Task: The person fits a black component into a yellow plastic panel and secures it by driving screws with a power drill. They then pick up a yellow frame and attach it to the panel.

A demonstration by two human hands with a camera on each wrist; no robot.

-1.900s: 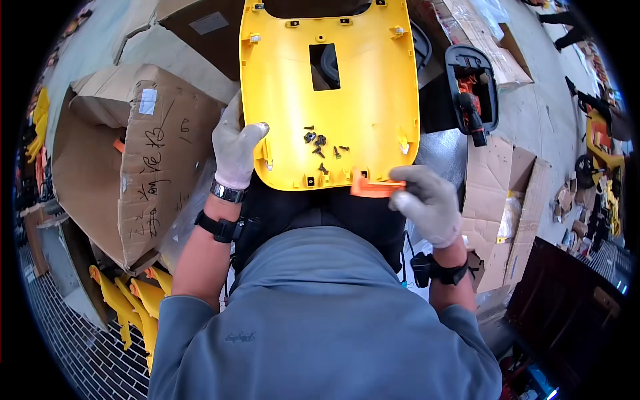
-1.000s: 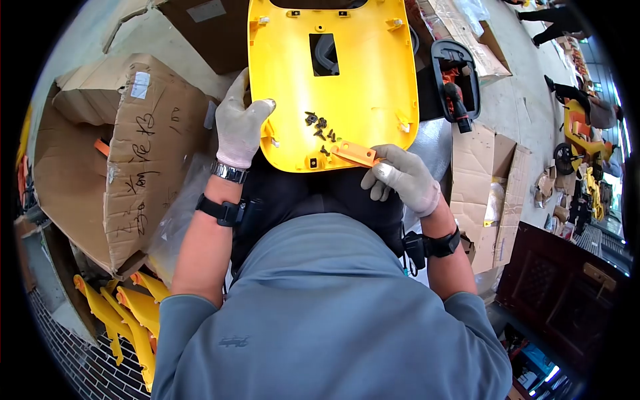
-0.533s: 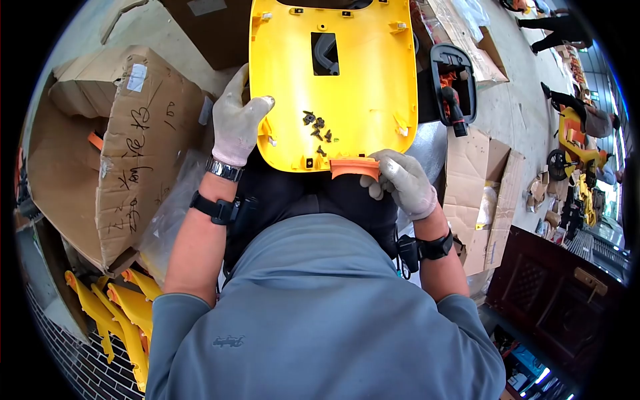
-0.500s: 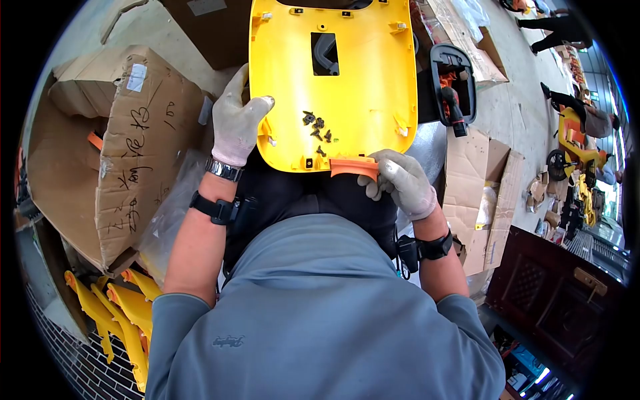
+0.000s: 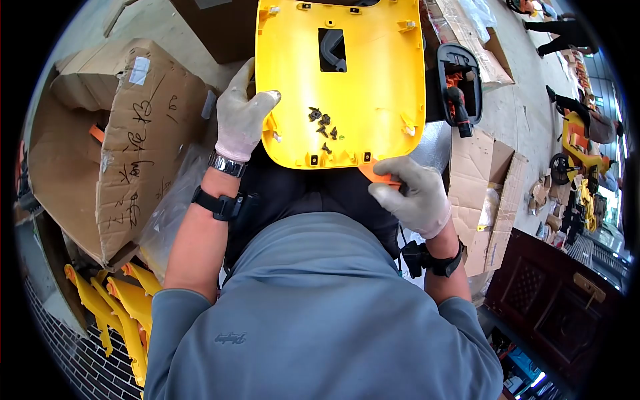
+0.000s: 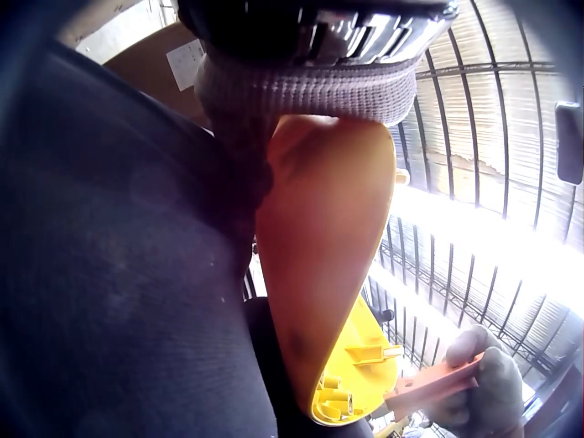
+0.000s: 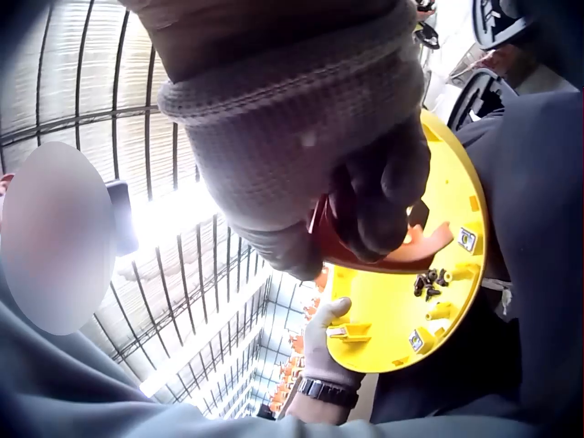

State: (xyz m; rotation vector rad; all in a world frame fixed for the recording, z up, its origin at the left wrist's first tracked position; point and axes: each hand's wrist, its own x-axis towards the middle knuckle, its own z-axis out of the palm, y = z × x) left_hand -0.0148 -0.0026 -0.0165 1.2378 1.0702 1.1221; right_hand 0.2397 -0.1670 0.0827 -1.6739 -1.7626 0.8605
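A yellow plastic panel, hollow side up, lies over the person's lap in the head view. My gloved left hand grips its left edge, thumb over the rim, fingers hidden beneath. Several black screws lie loose in a small heap inside the panel. At the panel's near edge, right of the middle, my gloved right hand pinches an orange plastic piece between thumb and fingers, which partly cover it. The right wrist view shows the curved end of this orange piece overlapping the panel close to the screws.
A large cardboard box stands on the left, with yellow parts below it. On the right are a dark grey housing with a red-and-black power tool in it, and an opened carton. People stand farther right.
The right hand has turned the orange piece about, from holes facing up, to edge-on, to nearly end-on, and drawn it right. The left hand keeps its hold on the panel; the screws stay in place.
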